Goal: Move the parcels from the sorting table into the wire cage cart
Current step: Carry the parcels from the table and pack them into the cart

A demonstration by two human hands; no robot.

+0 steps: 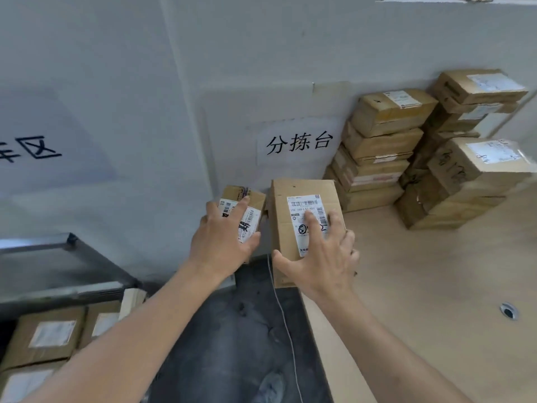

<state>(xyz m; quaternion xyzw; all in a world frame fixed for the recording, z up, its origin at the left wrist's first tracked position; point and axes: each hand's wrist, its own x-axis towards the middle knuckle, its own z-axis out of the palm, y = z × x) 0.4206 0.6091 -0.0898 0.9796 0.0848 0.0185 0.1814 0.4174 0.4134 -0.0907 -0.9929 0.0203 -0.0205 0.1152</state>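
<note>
Head: parcel [305, 228] seemingly under right hand [325, 257]

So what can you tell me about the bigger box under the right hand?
The bigger box is plain brown cardboard, creased, with a white shipping label bearing barcodes on its top face. It sits at the table's left edge, near the wall, its near end overhanging. The right hand grips it, fingers over the label, thumb on the left side. A smaller box lies just left.
</note>
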